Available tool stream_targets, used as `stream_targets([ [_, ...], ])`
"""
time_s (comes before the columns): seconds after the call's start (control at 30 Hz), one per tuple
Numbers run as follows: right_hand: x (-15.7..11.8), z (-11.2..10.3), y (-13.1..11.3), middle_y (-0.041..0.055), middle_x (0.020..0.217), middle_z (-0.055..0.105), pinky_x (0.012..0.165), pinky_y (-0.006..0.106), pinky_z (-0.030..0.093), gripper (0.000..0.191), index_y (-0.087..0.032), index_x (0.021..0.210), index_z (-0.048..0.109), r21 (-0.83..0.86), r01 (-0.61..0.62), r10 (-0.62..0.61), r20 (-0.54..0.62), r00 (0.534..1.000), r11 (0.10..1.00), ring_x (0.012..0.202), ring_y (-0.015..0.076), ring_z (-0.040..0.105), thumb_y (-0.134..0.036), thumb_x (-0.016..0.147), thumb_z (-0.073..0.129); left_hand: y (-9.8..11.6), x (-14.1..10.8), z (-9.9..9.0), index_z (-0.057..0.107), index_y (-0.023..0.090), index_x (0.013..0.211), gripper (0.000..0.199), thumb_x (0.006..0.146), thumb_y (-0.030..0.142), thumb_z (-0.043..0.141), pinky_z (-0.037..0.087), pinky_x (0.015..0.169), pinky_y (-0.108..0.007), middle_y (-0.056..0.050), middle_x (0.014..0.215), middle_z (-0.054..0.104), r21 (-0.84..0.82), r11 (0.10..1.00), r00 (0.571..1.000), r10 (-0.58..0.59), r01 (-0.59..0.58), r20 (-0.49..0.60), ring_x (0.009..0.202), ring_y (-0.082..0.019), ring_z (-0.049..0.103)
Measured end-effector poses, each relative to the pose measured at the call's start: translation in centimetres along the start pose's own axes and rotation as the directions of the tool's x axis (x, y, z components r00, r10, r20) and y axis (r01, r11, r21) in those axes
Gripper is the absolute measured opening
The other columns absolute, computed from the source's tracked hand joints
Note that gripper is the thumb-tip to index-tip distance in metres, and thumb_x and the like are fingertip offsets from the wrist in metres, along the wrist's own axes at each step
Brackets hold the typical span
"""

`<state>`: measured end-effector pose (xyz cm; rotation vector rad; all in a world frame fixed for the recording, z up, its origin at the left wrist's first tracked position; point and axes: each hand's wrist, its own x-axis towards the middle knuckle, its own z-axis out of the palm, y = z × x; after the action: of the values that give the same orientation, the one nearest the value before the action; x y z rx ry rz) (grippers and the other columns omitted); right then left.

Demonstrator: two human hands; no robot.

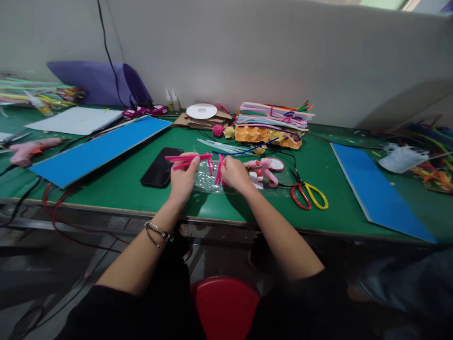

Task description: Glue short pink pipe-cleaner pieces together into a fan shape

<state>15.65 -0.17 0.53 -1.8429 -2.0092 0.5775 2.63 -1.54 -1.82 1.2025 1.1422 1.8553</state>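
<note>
Several bright pink fuzzy sticks point(180, 158) are pinched in my left hand point(183, 178), pointing left and right out of its fingers. My right hand point(233, 174) has its fingers closed on more short pink sticks point(218, 173), which hang down over a clear plastic bag point(205, 182) on the green table. A few pink pieces lie between the two hands. Left of my left hand lies a black phone point(158, 167). Just right of my right hand is a pink glue gun point(266, 171), with a small round white-topped lid point(276, 164) behind it.
Scissors point(307, 191) with red and yellow handles lie right of the glue gun. Blue boards point(102, 146) flank the work area. An orange egg carton point(253, 135) with pipe cleaners, a white disc point(201, 111) and a pink ball point(217, 130) stand behind. Another glue gun point(26, 151) lies far left.
</note>
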Motion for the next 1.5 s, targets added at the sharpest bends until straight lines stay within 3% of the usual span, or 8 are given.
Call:
stream_targets([
  [0.27,-4.9,1.3,-1.4,-0.0056,0.054,0.056,0.048,0.021,0.043,0.01,-0.022,0.079,0.03,0.442,-0.045,-0.063,0.226,0.972,0.896,0.044,0.0088,0.053,-0.016,0.087,0.026,0.4,0.0,0.0,0.059,0.016,0.069,0.003,0.067,0.018,0.059,0.037,0.046,-0.018,0.005,0.053,0.051,-0.03,1.0,0.999,-0.007,0.006,-0.032,0.046,-0.006,0.045],
  [0.37,-6.5,0.8,-1.6,-0.0069,0.054,0.053,0.047,0.019,0.04,0.015,-0.022,0.073,0.03,0.701,-0.177,-0.072,0.31,0.948,0.69,0.045,0.0068,0.051,-0.016,0.086,0.028,0.3,0.0,0.0,0.058,0.017,0.069,0.003,0.067,0.019,0.06,0.036,0.046,-0.018,0.005,0.053,0.05,-0.031,0.999,1.0,-0.015,0.014,-0.027,0.047,-0.006,0.044],
  [0.43,-7.2,0.1,-1.1,-0.0056,0.061,0.052,0.052,0.018,0.04,0.015,-0.02,0.068,0.035,0.791,-0.163,-0.085,0.262,0.961,0.589,0.054,0.0053,0.051,-0.014,0.082,0.037,0.2,0.0,-0.1,0.058,0.017,0.069,0.005,0.066,0.021,0.061,0.036,0.047,-0.018,0.006,0.05,0.048,-0.029,0.999,1.0,-0.017,0.017,-0.013,0.047,-0.006,0.043],
  [0.63,-7.7,-3.2,2.9,-0.0061,0.061,0.044,0.049,0.019,0.031,0.011,-0.017,0.069,0.051,0.856,-0.001,-0.094,0.058,0.994,0.517,0.051,0.0042,0.037,-0.026,0.07,0.056,-0.2,-0.5,0.0,0.062,0.015,0.068,0.018,0.059,0.029,0.067,0.036,0.051,-0.021,0.004,0.051,0.051,-0.041,0.982,0.965,-0.175,0.186,0.197,0.05,-0.007,0.045],
  [0.77,-6.9,-5.3,4.6,-0.0052,0.061,0.042,0.047,0.021,0.027,0.018,-0.018,0.073,0.057,0.859,0.043,-0.069,-0.009,0.998,0.51,0.051,0.0051,0.032,-0.034,0.066,0.062,-0.3,-1.1,0.7,0.062,0.014,0.062,0.025,0.054,0.036,0.069,0.033,0.049,-0.022,0.003,0.05,0.053,0.007,0.942,0.907,-0.324,0.334,0.27,0.048,-0.008,0.044],
  [0.93,-5.3,-6.3,3.9,-0.0042,0.058,0.045,0.047,0.022,0.027,0.021,-0.019,0.068,0.056,0.849,0.096,-0.117,-0.041,0.992,0.52,0.05,0.0058,0.032,-0.039,0.067,0.062,-0.1,-1.8,1.5,0.053,0.015,0.047,0.031,0.059,0.041,0.065,0.029,0.047,-0.022,0.004,0.043,0.046,0.1,0.925,0.849,-0.376,0.366,0.372,0.044,-0.006,0.038],
  [1.1,-4.6,-5.1,3.3,-0.0049,0.061,0.049,0.048,0.021,0.028,0.013,-0.017,0.067,0.056,0.82,0.146,-0.189,-0.047,0.981,0.554,0.05,0.0041,0.034,-0.029,0.068,0.06,-0.2,-2.6,2.0,0.052,0.017,0.051,0.03,0.064,0.043,0.06,0.033,0.048,-0.022,0.004,0.047,0.048,0.147,0.918,0.734,-0.383,0.367,0.561,0.046,-0.008,0.041],
  [1.5,-5.6,-3.0,4.4,-0.0066,0.056,0.044,0.05,0.022,0.028,0.019,-0.016,0.066,0.057,0.839,-0.014,-0.08,0.068,0.994,0.544,0.051,0.0046,0.035,-0.034,0.064,0.061,0.8,-4.1,2.3,0.059,0.017,0.063,0.019,0.065,0.035,0.062,0.035,0.046,-0.022,0.003,0.049,0.052,0.184,0.933,0.642,-0.348,0.309,0.683,0.044,-0.008,0.044],
])
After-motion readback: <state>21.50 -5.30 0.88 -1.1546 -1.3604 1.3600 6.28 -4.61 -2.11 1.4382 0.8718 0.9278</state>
